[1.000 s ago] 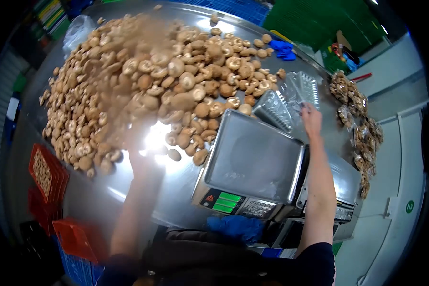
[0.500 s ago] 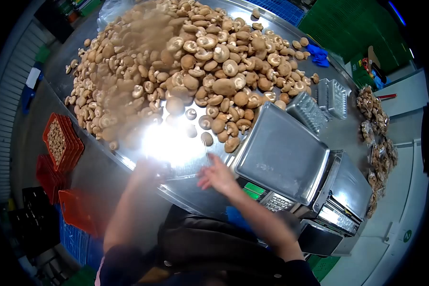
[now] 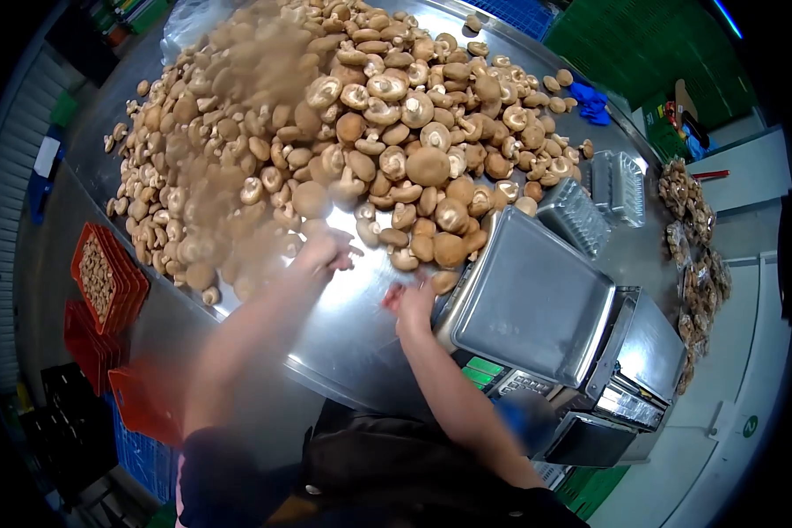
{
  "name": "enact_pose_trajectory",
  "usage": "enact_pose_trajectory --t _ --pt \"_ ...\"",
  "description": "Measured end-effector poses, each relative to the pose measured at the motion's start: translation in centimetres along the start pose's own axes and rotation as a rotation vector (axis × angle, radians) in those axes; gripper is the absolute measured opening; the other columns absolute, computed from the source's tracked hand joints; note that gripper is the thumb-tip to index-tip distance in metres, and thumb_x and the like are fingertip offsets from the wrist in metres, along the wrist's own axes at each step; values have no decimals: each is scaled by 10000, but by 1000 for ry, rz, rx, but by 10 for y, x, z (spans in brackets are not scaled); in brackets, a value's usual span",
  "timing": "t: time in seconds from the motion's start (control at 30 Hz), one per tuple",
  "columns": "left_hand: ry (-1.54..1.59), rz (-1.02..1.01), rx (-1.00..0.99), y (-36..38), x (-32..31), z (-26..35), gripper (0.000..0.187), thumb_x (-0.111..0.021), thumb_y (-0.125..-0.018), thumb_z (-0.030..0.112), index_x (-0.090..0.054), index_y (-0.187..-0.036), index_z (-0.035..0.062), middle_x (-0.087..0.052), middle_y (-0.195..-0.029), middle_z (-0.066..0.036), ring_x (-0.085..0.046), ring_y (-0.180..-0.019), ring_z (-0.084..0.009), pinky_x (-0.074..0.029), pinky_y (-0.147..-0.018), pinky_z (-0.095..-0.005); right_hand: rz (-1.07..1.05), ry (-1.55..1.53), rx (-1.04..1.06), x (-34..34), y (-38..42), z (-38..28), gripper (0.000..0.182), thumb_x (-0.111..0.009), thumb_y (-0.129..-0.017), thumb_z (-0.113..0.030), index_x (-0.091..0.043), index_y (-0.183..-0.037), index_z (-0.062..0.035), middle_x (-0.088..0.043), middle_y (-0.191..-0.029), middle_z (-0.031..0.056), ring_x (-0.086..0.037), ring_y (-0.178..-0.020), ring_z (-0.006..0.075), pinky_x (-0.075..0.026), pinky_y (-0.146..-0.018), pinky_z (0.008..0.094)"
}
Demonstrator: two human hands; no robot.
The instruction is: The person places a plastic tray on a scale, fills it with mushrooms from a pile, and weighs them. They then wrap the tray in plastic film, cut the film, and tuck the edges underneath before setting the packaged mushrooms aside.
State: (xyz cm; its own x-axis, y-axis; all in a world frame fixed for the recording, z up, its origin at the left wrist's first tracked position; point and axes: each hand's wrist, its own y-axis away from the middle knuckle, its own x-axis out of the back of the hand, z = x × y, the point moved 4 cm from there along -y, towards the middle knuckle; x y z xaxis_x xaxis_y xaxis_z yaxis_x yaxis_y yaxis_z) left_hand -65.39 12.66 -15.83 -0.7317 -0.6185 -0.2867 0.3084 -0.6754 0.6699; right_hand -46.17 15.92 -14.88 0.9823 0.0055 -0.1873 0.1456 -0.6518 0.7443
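My left hand [image 3: 327,252] reaches over the bright bare steel at the near edge of a large heap of brown mushrooms [image 3: 387,132]. Its fingers point right, partly apart, with nothing visible in them. To the right, my right hand [image 3: 411,301] is low over the table, fingers bent but apart. A single mushroom [image 3: 445,282] lies right beside its fingertips, close to the scale's corner. The scale [image 3: 537,295] has a flat metal pan with nothing on it. Both forearms come up from the bottom, the left one blurred.
Clear plastic trays [image 3: 575,216] stand behind the scale, with a blue glove-like item [image 3: 590,103] farther back. Bagged mushrooms [image 3: 688,207] line the right side. Red crates [image 3: 106,273], some with mushrooms, stand on the floor left of the steel table [image 3: 326,356]. A label printer-like machine [image 3: 642,352] adjoins the scale.
My left hand has moved up and forward toward the heap. My right hand has shifted slightly right and up, its fingers more bent. Loose mushrooms at the near edge now sit closer to the heap.
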Motion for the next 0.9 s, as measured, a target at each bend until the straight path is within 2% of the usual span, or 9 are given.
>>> enact_pose_trajectory --t 0.07,0.13,0.17,0.27,0.33,0.43,0.57,0.8,0.9 --pt "66 4 -110 -29 -26 14 105 -449 -852 -65 -519 -930 -68 -557 -642 -154 -447 -381 -149 -298 -323 -263 31 16 50 -9 -57 -22 372 -317 -912 -14 -315 -1283 -42 -523 -746 98 -511 -536 168 -517 -497 341" --pt "-1 99 -169 -43 -41 21 98 -453 -853 -63 -526 -917 -60 -539 -586 -130 -458 -374 -153 -297 -320 -258 73 -109 -28 -22 -77 -41 445 -326 -872 19 -280 -1310 -41 -506 -799 112 -509 -549 186 -543 -488 354" --pt "29 105 -203 -42 -46 22 72 -479 -865 -43 -528 -916 -58 -531 -572 -114 -480 -383 -157 -304 -316 -264 118 -12 176 -24 -65 -57 456 -306 -873 34 -269 -1322 -30 -495 -806 110 -514 -574 176 -544 -477 340" --pt "60 61 -308 -39 -42 10 65 -505 -877 -20 -529 -926 -55 -537 -584 -109 -488 -383 -161 -323 -316 -264 143 -9 178 -21 -65 -51 537 -289 -871 71 -229 -1383 -77 -496 -797 119 -511 -523 178 -537 -451 342" --pt "184 227 -285 -25 -41 1 67 -544 -874 10 -541 -912 -45 -550 -601 -82 -486 -377 -144 -334 -320 -250 111 -20 196 -18 -49 -45 560 -293 -874 80 -225 -1399 -102 -502 -802 130 -517 -499 186 -537 -442 349" --pt "190 143 -367 -1 -28 -4 77 -548 -878 18 -553 -921 -46 -545 -585 -68 -485 -376 -133 -325 -323 -242 52 -55 234 -16 -36 -28 532 -272 -918 54 -232 -1415 -131 -528 -830 151 -533 -479 186 -550 -450 352" --pt "187 93 -400 39 -14 -1 304 -500 -899 -4 -467 -1199 -40 -623 -868 -116 -551 -469 -141 -327 -329 -209 -50 10 252 -20 -2 -32 491 -249 -958 13 -224 -1427 -131 -542 -852 146 -532 -489 155 -562 -475 338" --pt "49 174 -517 115 -23 20 316 -496 -939 54 -446 -1234 -47 -637 -887 -122 -564 -470 -126 -328 -321 -179 -273 122 320 -11 55 -71 478 -252 -966 3 -230 -1432 -100 -551 -886 143 -534 -500 141 -558 -480 325" --pt "-27 153 -531 132 -47 22 390 -520 -890 9 -417 -1263 -37 -628 -844 -104 -572 -490 -115 -324 -322 -176 -238 314 418 18 81 -102 448 -293 -970 -4 -294 -1412 -79 -567 -925 128 -555 -554 119 -533 -488 285"
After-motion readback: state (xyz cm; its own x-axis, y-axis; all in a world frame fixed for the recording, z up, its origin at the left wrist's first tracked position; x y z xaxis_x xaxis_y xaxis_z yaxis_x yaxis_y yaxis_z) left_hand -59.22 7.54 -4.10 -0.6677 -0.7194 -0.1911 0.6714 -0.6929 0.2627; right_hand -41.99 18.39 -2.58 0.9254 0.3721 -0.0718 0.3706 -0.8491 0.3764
